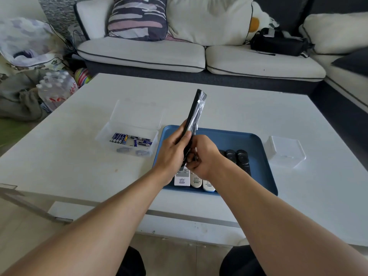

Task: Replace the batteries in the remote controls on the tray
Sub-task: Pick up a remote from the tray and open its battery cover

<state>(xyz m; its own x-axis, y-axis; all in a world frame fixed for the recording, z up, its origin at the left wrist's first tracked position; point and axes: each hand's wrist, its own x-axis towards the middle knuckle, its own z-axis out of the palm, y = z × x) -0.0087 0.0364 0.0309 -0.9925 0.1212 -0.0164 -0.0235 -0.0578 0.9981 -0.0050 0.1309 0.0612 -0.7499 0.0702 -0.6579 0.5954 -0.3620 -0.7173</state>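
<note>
Head view: slim black remote (196, 110), plastic-wrapped, upright in both hands (172, 154).

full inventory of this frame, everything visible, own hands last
black remote: 1, black, plastic-wrapped, held upright above the tray
tray: 1, blue, on the table, centre right
white remotes: 3, white, near edge of the tray, partly hidden by the hands
dark remotes: about 3, black, right part of the tray, side by side
battery box: 1, clear, open, left of the tray
batteries: several, blue, in the battery box
white box: 1, white, right of the tray
table: 1, white
sofa: 1, white cushions, behind the table
black bag: 1, on the sofa
water bottles: 1 pack, floor, left
left hand: grips the black remote
right hand: fingers at the remote's lower end
</note>
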